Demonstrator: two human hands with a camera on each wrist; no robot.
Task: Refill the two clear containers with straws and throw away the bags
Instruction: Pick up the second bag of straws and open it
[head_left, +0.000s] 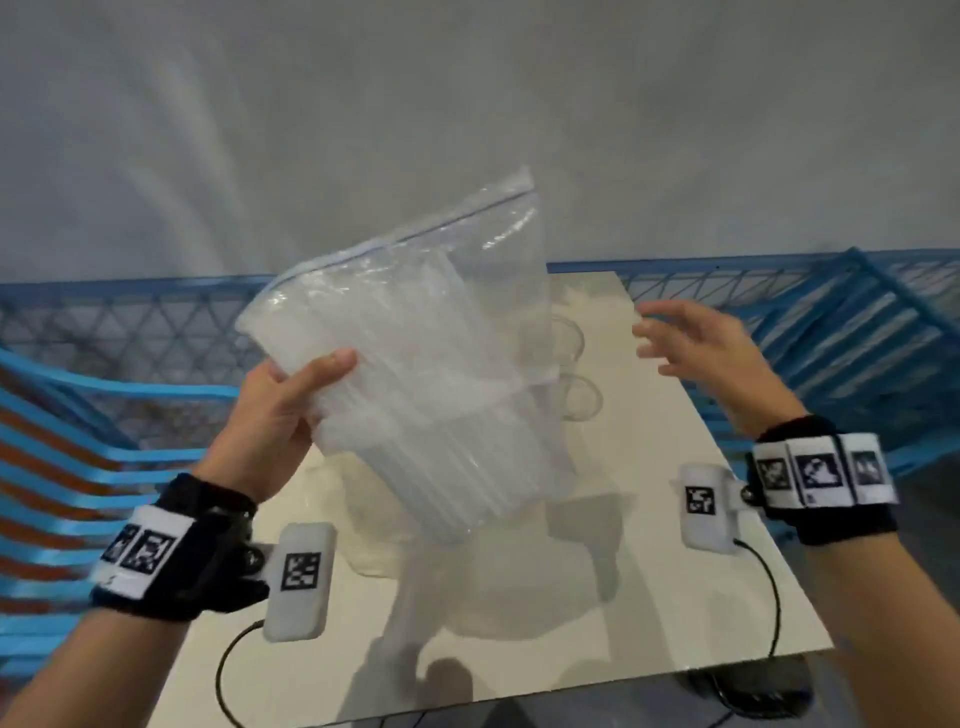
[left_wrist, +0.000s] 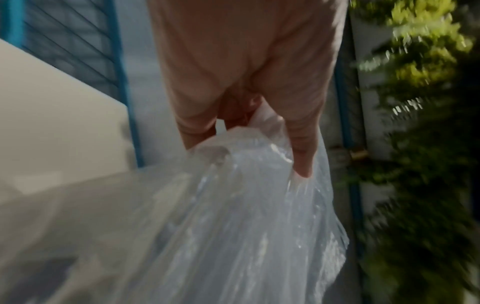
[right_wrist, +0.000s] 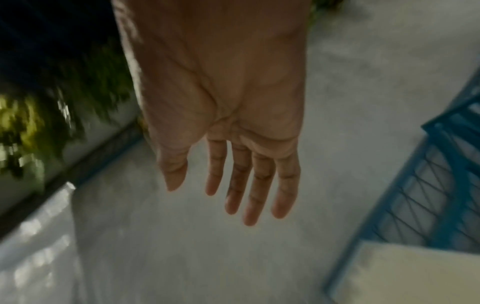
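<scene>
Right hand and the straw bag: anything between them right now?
Nothing solid. In the head view the open right hand hovers apart from the bag; the gap shows only the table below.

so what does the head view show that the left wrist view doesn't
Only the head view shows the open right hand beside the bag, the bag's zip edge, and two clear containers behind it on the table. Only the left wrist view shows green plants. Both show the left hand, its grip on the bag of straws.
</scene>
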